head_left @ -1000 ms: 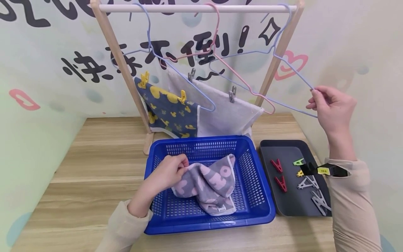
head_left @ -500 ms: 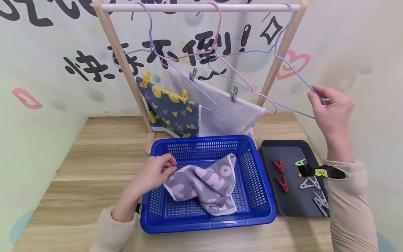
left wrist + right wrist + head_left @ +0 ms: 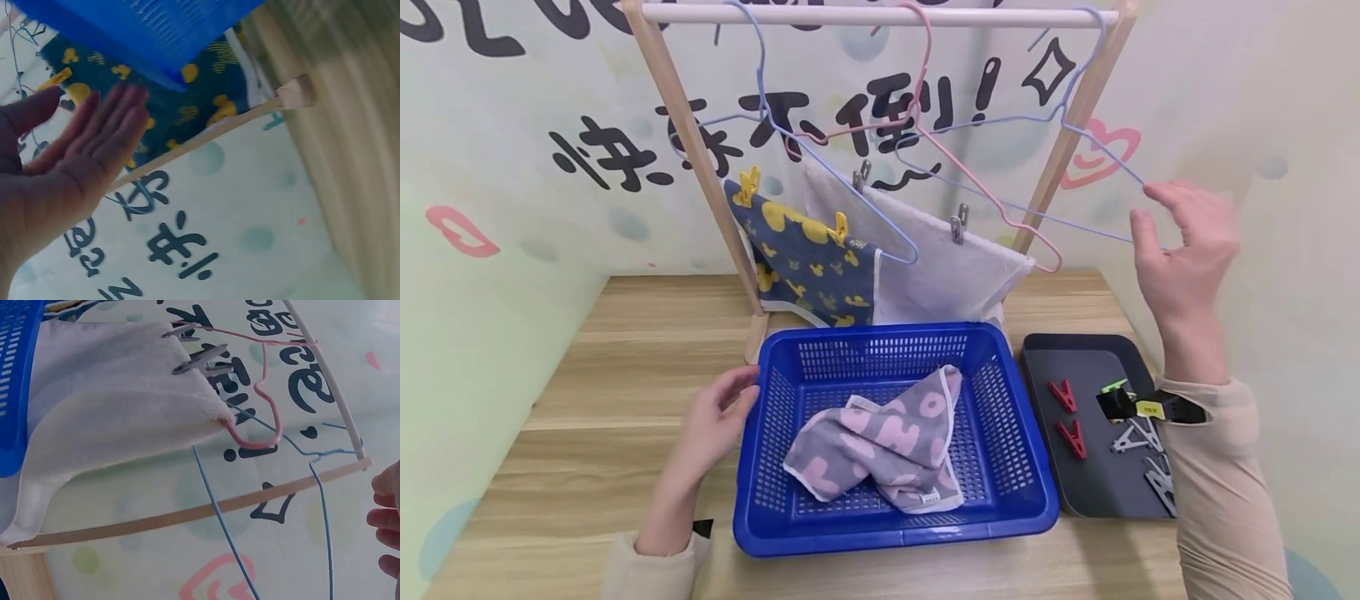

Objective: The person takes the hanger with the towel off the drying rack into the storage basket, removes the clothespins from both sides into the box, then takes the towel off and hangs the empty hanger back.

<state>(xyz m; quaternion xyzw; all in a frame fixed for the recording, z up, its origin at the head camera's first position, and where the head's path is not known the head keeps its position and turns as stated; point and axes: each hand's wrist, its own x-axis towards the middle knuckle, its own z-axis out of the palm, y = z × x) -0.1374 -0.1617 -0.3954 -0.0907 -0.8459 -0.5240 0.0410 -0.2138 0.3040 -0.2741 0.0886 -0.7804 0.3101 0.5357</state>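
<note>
Just left of the blue basket, my left hand is held with its fingers loosely bent and nothing in them; the left wrist view shows the same hand with fingers extended. A grey and pink towel lies crumpled in the basket. On the right, my right hand has thumb and fingers spread apart at the outer end of a blue hanger. The hand hides that end, so contact is unclear. Only the fingertips of the right hand appear in the right wrist view.
A wooden rack also carries another blue hanger with a navy-yellow cloth and a pink hanger with a white cloth, both clipped. A dark tray holds several clothespins, including a red clothespin.
My left hand has let go of the towel and moved left, out of the basket. The right hand's fingers have spread from their pinch on the blue hanger, which has shifted slightly.
</note>
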